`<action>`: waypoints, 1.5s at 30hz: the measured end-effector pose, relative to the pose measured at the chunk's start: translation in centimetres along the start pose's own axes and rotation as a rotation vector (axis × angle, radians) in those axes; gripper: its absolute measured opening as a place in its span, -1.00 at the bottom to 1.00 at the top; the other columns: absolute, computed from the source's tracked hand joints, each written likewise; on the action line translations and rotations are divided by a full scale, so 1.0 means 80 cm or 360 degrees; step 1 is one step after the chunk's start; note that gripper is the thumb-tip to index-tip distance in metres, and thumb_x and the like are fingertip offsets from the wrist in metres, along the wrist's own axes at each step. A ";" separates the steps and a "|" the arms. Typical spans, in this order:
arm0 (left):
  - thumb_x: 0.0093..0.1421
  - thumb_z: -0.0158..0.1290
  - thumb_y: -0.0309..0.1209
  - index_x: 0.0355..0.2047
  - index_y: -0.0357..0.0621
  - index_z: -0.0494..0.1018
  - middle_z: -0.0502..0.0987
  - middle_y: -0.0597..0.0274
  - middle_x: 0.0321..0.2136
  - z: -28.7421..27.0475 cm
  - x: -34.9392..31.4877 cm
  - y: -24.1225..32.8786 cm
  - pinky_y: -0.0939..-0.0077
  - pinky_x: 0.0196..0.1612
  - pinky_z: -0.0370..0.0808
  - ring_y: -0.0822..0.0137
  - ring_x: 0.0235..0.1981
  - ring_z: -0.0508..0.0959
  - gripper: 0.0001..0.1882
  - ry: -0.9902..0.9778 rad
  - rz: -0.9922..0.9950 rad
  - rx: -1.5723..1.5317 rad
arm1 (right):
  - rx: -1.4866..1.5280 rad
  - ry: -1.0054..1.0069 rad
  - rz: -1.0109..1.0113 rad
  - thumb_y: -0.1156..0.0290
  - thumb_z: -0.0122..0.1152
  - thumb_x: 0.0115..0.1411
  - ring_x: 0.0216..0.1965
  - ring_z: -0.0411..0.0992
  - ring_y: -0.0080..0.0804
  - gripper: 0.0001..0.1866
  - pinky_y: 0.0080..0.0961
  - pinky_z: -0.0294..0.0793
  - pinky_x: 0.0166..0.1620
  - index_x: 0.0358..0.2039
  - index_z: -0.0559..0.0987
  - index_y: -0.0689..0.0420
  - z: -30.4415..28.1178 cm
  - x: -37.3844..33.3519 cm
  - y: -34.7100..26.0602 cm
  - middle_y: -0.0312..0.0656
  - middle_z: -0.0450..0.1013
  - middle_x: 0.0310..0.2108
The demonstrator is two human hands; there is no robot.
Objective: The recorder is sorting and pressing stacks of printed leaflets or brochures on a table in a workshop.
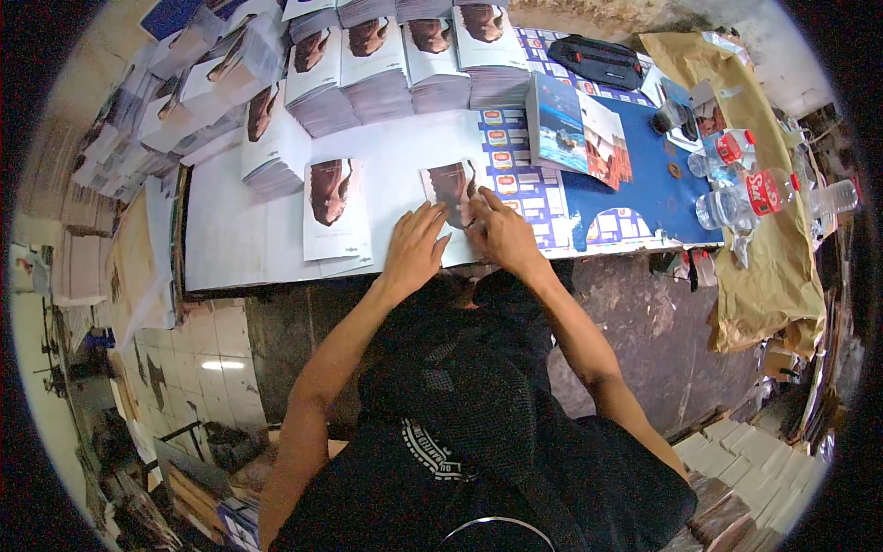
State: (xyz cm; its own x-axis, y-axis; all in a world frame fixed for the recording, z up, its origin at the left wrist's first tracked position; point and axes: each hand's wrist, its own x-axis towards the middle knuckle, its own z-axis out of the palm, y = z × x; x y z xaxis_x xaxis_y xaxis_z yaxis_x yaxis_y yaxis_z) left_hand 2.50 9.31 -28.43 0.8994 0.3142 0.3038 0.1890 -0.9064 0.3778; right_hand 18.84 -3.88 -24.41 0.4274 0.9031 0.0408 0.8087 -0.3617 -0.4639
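Note:
A white booklet with a brown picture on its cover (451,180) lies at the front of the table, between my hands. My left hand (416,247) rests on its lower left side, fingers stretched out and thumb apart. At its right edge, my right hand (506,237) has its fingers bent and closed on the booklet; the hands cover its lower part. A matching booklet (336,241) lies to the left, apart from both hands. Farther left stands a short stack of the same booklets (267,152).
Tall booklet stacks (372,55) line the table's back, with more piles (216,87) at the left. To the right are an open picture booklet (579,129), a black pouch (596,63), plastic bottles (750,198) and brown paper (759,276) hanging over the edge.

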 end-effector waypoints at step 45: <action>0.25 0.09 -0.18 0.12 -0.26 0.38 0.33 -0.04 0.20 -0.014 0.023 0.013 0.01 0.31 0.19 -0.05 0.28 0.28 -0.48 -0.0087 -0.0135 -0.0178 | -0.0387 0.0322 -0.0388 0.14 0.32 0.08 0.08 0.28 -0.15 -0.54 0.14 0.20 0.04 0.01 0.49 -0.13 0.020 -0.122 0.013 -0.21 0.36 -0.05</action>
State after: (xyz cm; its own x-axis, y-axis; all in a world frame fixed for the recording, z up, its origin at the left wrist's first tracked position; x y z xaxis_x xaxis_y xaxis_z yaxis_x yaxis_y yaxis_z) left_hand 3.91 9.29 -26.50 0.9027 0.3699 0.2199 0.2231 -0.8392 0.4960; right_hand 14.87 -12.70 -26.69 0.2624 0.9142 0.3088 0.9580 -0.2083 -0.1973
